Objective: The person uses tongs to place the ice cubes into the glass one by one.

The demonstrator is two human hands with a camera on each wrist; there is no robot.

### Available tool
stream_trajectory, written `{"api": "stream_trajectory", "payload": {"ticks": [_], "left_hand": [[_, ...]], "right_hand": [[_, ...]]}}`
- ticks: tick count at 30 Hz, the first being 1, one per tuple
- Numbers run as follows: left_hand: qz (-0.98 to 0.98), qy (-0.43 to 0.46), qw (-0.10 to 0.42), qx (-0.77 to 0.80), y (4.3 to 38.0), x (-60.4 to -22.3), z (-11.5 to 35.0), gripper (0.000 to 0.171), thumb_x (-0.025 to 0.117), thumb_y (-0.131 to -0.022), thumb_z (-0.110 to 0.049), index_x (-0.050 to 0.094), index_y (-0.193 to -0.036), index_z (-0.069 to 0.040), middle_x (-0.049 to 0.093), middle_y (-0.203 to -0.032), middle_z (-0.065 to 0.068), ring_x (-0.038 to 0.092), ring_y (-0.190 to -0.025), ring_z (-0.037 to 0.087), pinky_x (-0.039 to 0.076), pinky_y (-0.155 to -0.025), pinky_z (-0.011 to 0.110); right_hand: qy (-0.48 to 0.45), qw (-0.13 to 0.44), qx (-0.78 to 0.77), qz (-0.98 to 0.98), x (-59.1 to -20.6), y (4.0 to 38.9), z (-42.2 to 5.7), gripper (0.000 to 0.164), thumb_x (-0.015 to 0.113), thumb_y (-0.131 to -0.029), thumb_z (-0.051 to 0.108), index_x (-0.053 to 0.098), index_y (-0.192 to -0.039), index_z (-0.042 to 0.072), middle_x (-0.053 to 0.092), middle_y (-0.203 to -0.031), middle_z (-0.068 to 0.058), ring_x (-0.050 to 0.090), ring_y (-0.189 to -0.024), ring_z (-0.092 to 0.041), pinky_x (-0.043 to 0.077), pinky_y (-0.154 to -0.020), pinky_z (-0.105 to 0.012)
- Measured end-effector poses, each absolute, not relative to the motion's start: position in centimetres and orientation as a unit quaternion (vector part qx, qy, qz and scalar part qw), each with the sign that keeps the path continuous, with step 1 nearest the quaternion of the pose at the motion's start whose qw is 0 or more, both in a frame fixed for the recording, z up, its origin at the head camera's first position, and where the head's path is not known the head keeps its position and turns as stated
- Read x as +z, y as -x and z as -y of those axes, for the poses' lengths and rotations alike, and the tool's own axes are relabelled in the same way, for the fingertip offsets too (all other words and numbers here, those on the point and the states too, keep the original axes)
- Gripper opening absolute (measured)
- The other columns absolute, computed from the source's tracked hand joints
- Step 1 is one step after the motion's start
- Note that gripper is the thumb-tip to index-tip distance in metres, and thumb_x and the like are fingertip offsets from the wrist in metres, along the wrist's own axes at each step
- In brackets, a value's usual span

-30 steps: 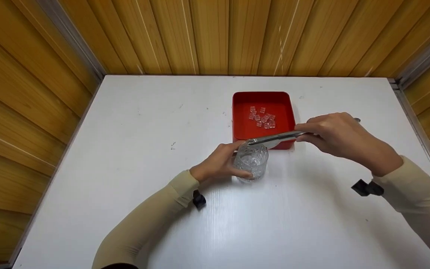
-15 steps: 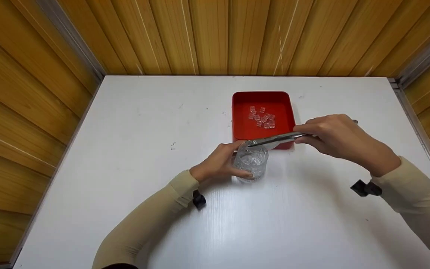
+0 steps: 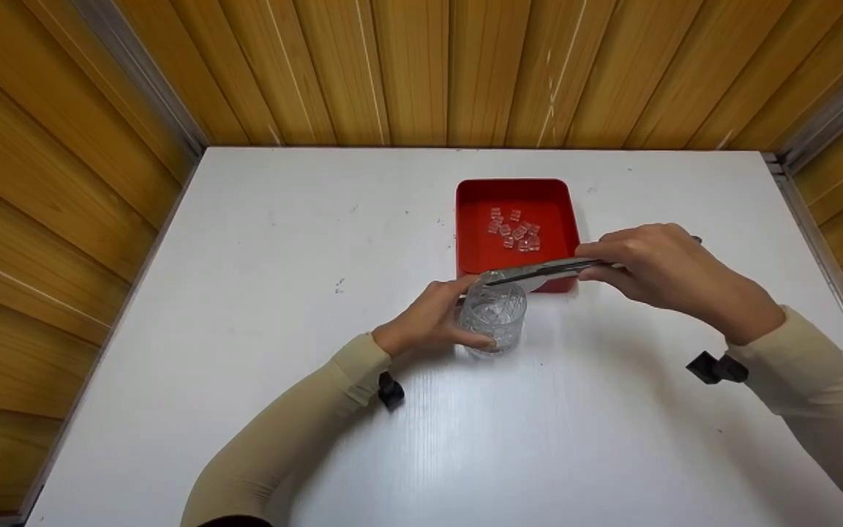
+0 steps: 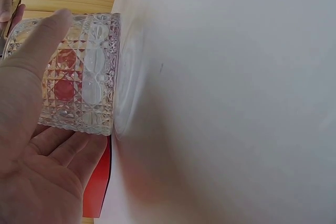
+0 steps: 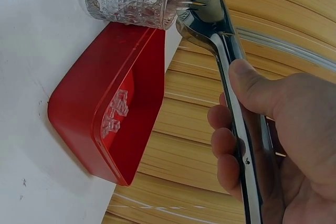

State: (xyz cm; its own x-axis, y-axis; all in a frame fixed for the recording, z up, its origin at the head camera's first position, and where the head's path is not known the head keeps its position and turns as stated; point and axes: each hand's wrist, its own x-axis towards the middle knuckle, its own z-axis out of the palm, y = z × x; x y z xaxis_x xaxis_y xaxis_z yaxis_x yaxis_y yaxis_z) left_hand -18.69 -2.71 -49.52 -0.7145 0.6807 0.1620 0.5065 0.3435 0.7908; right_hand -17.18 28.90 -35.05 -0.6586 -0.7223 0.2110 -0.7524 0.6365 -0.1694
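Observation:
A clear, faceted glass [image 3: 514,327] stands upright on the white table. My left hand [image 3: 430,316] holds it round the side, thumb on the near face and fingers behind, as the left wrist view of the glass [image 4: 89,77] shows. My right hand [image 3: 656,267] grips shiny metal tongs [image 3: 546,271], thumb on one arm and fingers curled round the other. In the right wrist view the tongs' toothed head [image 5: 205,11] sits close together right at the glass's mouth. Just behind the glass, a red square tray [image 3: 474,249] contains several small clear cubes [image 3: 520,232].
The white table [image 3: 319,219] ends at a wood-panelled wall [image 3: 407,73] at the back, with more panels and metal corner rails on both sides. Black wrist mounts stick out below the left sleeve [image 3: 356,369] and the right sleeve [image 3: 787,366].
The tongs have rolled a little over the glass's mouth, and my right hand has shifted very slightly. My left hand, the glass and the tray stay where they were.

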Motion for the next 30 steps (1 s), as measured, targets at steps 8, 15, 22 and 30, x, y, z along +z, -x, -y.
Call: {"api": "stream_trajectory", "payload": {"ticks": [8, 15, 22, 30], "left_hand": [[-0.816, -0.369, 0.094, 0.435, 18.6, -49.4, 2.7, 0.089, 0.094, -0.074, -0.039, 0.051, -0.148, -0.014, 0.067, -0.131, -0.002, 0.062, -0.117, 0.007, 0.048, -0.102, 0.023], [-0.816, -0.365, 0.095, 0.438, 18.7, -49.5, 2.7, 0.087, 0.095, -0.073, -0.036, 0.054, -0.144, -0.009, 0.069, -0.13, 0.002, 0.063, -0.117, 0.008, 0.049, -0.101, 0.02], [-0.817, -0.363, 0.094, 0.437, 18.7, -49.4, 2.7, 0.087, 0.095, -0.073, -0.037, 0.054, -0.144, -0.01, 0.068, -0.131, 0.002, 0.062, -0.118, 0.008, 0.048, -0.101, 0.02], [-0.82, -0.363, 0.092, 0.433, 18.7, -49.4, 2.7, 0.085, 0.095, -0.073, -0.038, 0.055, -0.144, -0.011, 0.068, -0.13, 0.0, 0.062, -0.117, 0.008, 0.049, -0.101, 0.021]], "right_hand": [[-0.399, 0.048, 0.126, 0.907, -35.1, 17.4, -28.9, 0.033, 0.085, -0.085, 0.015, 0.079, -0.117, 0.013, 0.077, -0.091, 0.003, 0.058, -0.065, -0.007, 0.049, -0.055, -0.027], [-0.401, 0.084, 0.122, 0.904, -35.2, 18.0, -29.1, 0.026, 0.085, -0.085, 0.015, 0.079, -0.11, 0.015, 0.069, -0.08, 0.008, 0.049, -0.06, -0.006, 0.042, -0.052, -0.027], [-0.391, 0.1, 0.112, 0.908, -35.3, 19.3, -29.3, 0.024, 0.083, -0.086, 0.013, 0.076, -0.109, 0.013, 0.065, -0.076, 0.007, 0.047, -0.058, -0.007, 0.04, -0.052, -0.027], [-0.356, 0.078, 0.101, 0.926, -35.5, 20.8, -29.8, 0.014, 0.082, -0.089, 0.015, 0.073, -0.1, 0.016, 0.064, -0.074, 0.007, 0.048, -0.06, -0.01, 0.039, -0.051, -0.028]]}}
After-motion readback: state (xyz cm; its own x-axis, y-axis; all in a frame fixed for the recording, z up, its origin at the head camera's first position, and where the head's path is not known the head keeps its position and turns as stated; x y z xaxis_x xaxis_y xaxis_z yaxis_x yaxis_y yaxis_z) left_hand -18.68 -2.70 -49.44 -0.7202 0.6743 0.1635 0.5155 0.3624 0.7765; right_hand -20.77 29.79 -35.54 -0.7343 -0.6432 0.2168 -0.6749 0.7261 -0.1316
